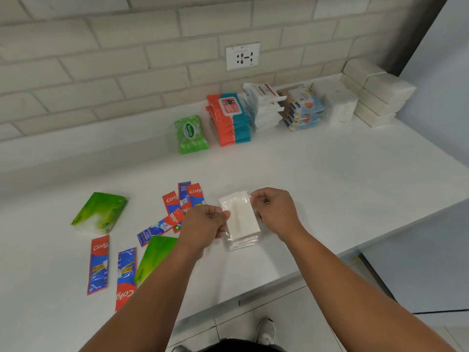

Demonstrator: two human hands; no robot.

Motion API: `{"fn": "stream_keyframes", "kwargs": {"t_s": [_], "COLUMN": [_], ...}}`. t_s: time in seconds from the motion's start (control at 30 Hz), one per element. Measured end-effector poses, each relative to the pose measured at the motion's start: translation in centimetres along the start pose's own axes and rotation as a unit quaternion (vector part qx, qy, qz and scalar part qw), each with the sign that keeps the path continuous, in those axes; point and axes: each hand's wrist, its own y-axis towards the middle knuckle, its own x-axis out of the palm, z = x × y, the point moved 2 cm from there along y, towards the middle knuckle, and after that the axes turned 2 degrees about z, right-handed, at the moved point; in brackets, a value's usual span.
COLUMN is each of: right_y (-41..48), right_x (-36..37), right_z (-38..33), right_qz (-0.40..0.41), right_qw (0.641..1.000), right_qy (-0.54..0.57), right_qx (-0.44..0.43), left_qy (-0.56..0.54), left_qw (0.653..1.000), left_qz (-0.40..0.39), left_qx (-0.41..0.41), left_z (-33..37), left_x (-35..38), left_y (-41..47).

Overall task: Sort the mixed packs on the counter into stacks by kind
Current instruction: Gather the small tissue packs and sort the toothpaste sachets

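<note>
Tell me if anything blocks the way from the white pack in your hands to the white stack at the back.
Nothing visible does. The left hand and right hand hold the white pack; only bare counter lies between it and the white stack.

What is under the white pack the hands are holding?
More white packs lie stacked beneath, only their near edges showing. The top white pack covers the rest, so their number is hidden.

left hand [203, 224] | right hand [275, 212] | both pinch white pack [242, 217] | counter [330, 179]
</note>
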Motion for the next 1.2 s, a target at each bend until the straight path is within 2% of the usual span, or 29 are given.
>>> {"fn": "stream_keyframes", "kwargs": {"t_s": [0.17,0.33,0.47,0.57,0.67,0.83,1.2], "right_y": [0.1,-0.3,-0.8,-1.2,-1.1,0.2,6.4], "right_x": [-0.4,-0.3,-0.4,0.4,1.5,2.3,4.2], "right_z": [2.0,3.1,3.6,4.2,4.3,4.5,3.2], "right_qz": [-0.049,-0.089,-0.095,-0.133,-0.157,-0.156,-0.155], "right_qw": [0.995,0.989,0.988,0.987,0.982,0.981,0.984], "right_qy": [-0.09,-0.117,-0.119,-0.087,-0.097,-0.109,-0.075], "right_qx": [-0.008,-0.007,0.0,0.035,0.036,0.035,0.052], "left_qy": [0.085,0.169,0.151,0.159,0.198,0.167,0.124], "left_qw": [0.995,0.981,0.979,0.978,0.97,0.969,0.975], "left_qz": [0.052,0.097,0.138,0.133,0.142,0.178,0.183], "left_qx": [-0.007,0.0,-0.019,-0.02,-0.004,-0.027,-0.008], "left_z": [-0.6,-1.3,-1.7,-1.9,-1.9,-1.4,1.4], "left_x": [1.3,1.7,2.3,3.7,5.3,6.6,6.5], "left_y": [-0.1,-0.1,-0.9,-1.7,-2.2,-1.9,3.9]}}
